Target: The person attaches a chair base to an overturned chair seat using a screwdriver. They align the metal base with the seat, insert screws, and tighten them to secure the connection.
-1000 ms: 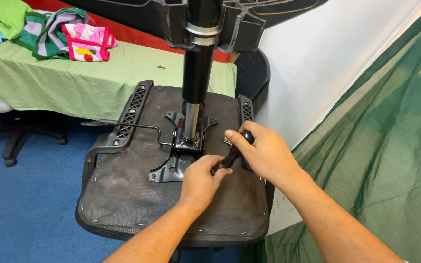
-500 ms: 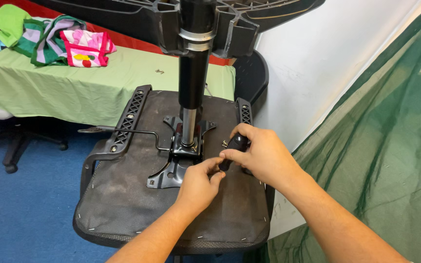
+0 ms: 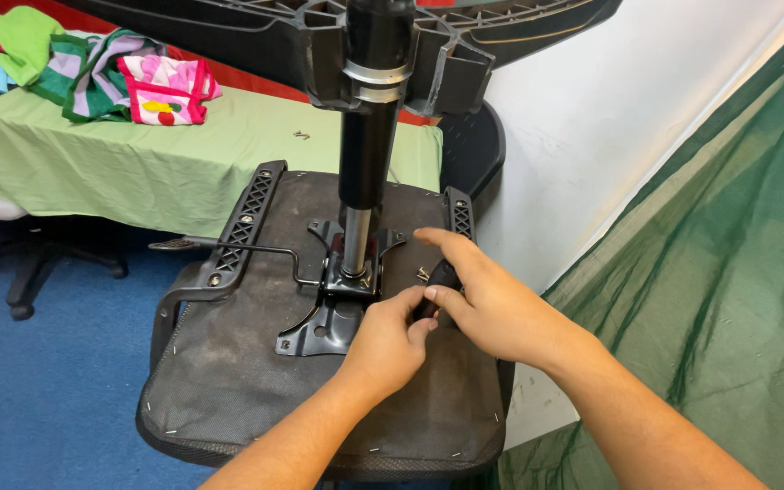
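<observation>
Upturned seat (image 3: 229, 399), both hands at the plate (image 3: 333, 318) beside the column (image 3: 362, 163). Right hand (image 3: 492, 304) curled round a dark tool (image 3: 437, 277), left hand (image 3: 387, 349) pinching near its tip. Best kept square on the fastener, pressed firm, left fingers (image 3: 403, 304) steadying. Tip and fastener hidden under the hands; lever (image 3: 229, 247) end hard to make out.

Makeshift repair/workroom, prob. office: blue carpet (image 3: 56, 399), cloth-covered table (image 3: 138, 172) w/ folded fabrics (image 3: 93, 73), upturned office chair (image 3: 256, 363), green netting (image 3: 710, 272).
</observation>
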